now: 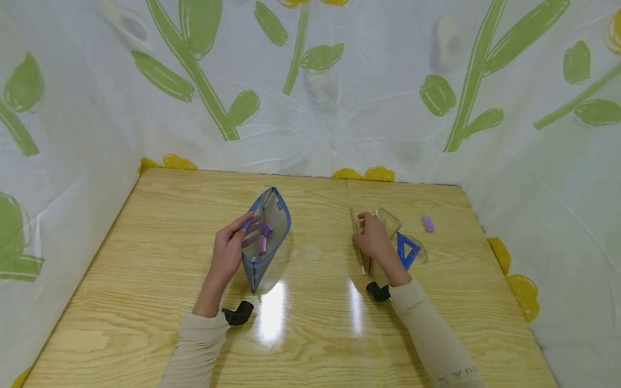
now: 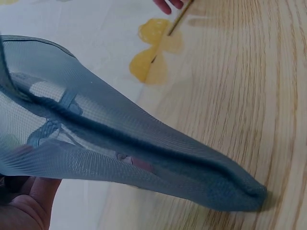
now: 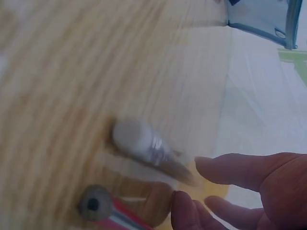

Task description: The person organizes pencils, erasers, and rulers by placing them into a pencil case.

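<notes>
My left hand [image 1: 228, 245] grips the side of a blue mesh pencil pouch [image 1: 281, 237], thumb outside and fingers showing through its wall. The pouch is unzipped and tilted, and two small purple-pink erasers [image 1: 262, 246] show within. Over on the right, my right hand [image 1: 375, 237] reaches down over several slim writing tools. In the right wrist view its thumb and fingertips stand apart, right at a pen with a whitish rounded end [image 3: 132, 136]. A red-striped pencil [image 3: 98, 206] lies beside that pen, its end overlapped by a fingertip.
Right of my right hand lie a blue set square [image 1: 406, 250], a clear protractor [image 1: 422, 252] and a clear triangle [image 1: 390, 220]. A purple eraser [image 1: 428, 224] is farther right. White flowered sheeting [image 1: 310, 134] walls the wooden table [image 1: 145, 269] at the back and sides.
</notes>
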Motion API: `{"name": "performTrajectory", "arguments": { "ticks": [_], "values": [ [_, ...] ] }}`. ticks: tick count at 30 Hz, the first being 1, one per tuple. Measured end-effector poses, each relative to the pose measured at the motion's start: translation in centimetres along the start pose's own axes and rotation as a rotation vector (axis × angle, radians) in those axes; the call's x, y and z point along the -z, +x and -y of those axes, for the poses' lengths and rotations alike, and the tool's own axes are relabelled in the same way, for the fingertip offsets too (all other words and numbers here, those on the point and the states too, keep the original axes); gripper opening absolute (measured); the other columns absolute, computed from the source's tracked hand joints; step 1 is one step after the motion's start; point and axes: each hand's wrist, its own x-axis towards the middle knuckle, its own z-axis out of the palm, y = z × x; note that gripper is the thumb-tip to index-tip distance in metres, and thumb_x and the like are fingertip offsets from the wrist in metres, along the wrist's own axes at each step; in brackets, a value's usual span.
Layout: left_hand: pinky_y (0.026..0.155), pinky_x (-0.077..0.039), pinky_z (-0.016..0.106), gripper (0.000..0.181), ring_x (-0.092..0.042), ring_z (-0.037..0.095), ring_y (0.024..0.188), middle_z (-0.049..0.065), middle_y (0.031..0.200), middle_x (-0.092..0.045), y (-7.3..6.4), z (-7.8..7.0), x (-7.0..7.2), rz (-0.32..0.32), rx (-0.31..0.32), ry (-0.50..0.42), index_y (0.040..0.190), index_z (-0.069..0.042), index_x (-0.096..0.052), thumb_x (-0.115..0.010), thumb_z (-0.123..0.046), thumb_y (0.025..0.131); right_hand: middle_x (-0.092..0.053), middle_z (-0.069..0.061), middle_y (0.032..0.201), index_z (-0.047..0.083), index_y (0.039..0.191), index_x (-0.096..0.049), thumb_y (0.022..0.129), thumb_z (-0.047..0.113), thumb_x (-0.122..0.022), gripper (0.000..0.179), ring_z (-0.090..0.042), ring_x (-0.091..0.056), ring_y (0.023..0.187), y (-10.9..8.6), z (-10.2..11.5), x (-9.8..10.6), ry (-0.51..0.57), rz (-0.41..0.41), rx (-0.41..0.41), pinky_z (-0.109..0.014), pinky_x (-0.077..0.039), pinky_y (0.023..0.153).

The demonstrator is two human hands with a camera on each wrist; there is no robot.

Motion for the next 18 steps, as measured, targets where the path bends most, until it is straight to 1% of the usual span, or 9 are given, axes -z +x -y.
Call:
{"name": "performTrajectory", "arguments": {
  "ticks": [1,5,8,9,11,12,14,16,18],
  "values": [
    [0.103,-0.054,0.044,0.047,-0.062,0.034,0.125,0.029,0.142,-0.055,0.0,0.0,0.0,0.001,0.001,-0.003,0.147,0.004,-0.049,-0.027,0.003,0.106,-0.056,-0.030,0.133,-0.008,0.146,-0.042,0.095,0.001,-0.061,0.055,-0.036,-0.062,0.101,0.1,0.0,0.1,-0.015,0.005,0.004,-0.047,-0.055,0.082],
    [0.102,-0.054,0.042,0.047,-0.065,0.026,0.122,0.029,0.143,-0.055,-0.1,0.1,0.1,0.004,0.001,-0.011,0.148,0.004,-0.049,-0.027,0.003,0.106,-0.059,-0.029,0.131,-0.009,0.141,-0.049,0.093,0.002,-0.060,0.050,-0.037,-0.063,0.098,0.3,0.3,0.2,-0.084,0.028,0.015,-0.044,-0.051,0.075],
    [0.102,-0.055,0.041,0.047,-0.066,0.021,0.120,0.030,0.143,-0.054,-0.1,0.0,0.2,0.007,-0.003,-0.014,0.148,0.004,-0.048,-0.027,0.003,0.106,-0.059,-0.030,0.132,-0.010,0.137,-0.054,0.093,0.001,-0.057,0.045,-0.038,-0.064,0.094,0.5,0.6,0.3,-0.102,0.062,0.018,-0.041,-0.049,0.068],
    [0.102,-0.055,0.041,0.047,-0.066,0.021,0.120,0.030,0.143,-0.054,-0.1,0.0,0.2,0.007,-0.005,-0.013,0.148,0.004,-0.048,-0.027,0.003,0.106,-0.060,-0.030,0.131,-0.010,0.136,-0.055,0.093,0.000,-0.057,0.044,-0.035,-0.064,0.091,0.6,0.8,0.3,-0.112,0.067,0.022,-0.038,-0.049,0.067],
    [0.102,-0.055,0.041,0.047,-0.066,0.021,0.120,0.030,0.143,-0.054,-0.1,0.0,0.3,0.006,-0.007,-0.014,0.148,0.004,-0.048,-0.026,0.003,0.106,-0.059,-0.031,0.132,-0.011,0.136,-0.053,0.092,-0.001,-0.055,0.045,-0.028,-0.061,0.080,0.8,1.0,0.3,-0.108,0.095,0.017,-0.034,-0.044,0.062],
    [0.102,-0.055,0.041,0.047,-0.066,0.022,0.121,0.030,0.143,-0.054,-0.1,0.0,0.3,0.005,-0.008,-0.017,0.148,0.004,-0.048,-0.026,0.003,0.106,-0.058,-0.032,0.133,-0.012,0.137,-0.052,0.092,-0.002,-0.054,0.046,-0.026,-0.056,0.072,0.9,1.0,0.3,-0.094,0.110,0.010,-0.033,-0.042,0.059],
    [0.102,-0.054,0.042,0.047,-0.066,0.023,0.121,0.030,0.143,-0.054,-0.2,0.0,0.3,0.003,-0.005,-0.019,0.148,0.005,-0.048,-0.026,0.003,0.106,-0.057,-0.031,0.134,-0.012,0.138,-0.049,0.092,0.000,-0.056,0.048,-0.022,-0.052,0.069,1.0,1.1,0.2,-0.094,0.128,-0.007,-0.032,-0.042,0.060],
    [0.102,-0.054,0.042,0.047,-0.066,0.025,0.121,0.030,0.143,-0.054,-0.2,0.0,0.3,0.000,-0.003,-0.020,0.148,0.004,-0.048,-0.027,0.003,0.106,-0.057,-0.031,0.135,-0.012,0.138,-0.048,0.092,0.002,-0.059,0.050,-0.023,-0.052,0.072,1.1,1.1,0.1,-0.096,0.140,-0.024,-0.034,-0.044,0.062],
    [0.102,-0.054,0.042,0.047,-0.065,0.027,0.122,0.029,0.143,-0.054,-0.2,0.0,0.4,0.000,-0.003,-0.018,0.148,0.004,-0.048,-0.026,0.003,0.106,-0.058,-0.029,0.133,-0.010,0.138,-0.048,0.091,0.005,-0.062,0.051,-0.026,-0.057,0.083,1.2,1.1,0.1,-0.100,0.135,-0.031,-0.035,-0.049,0.068]
  ]
}}
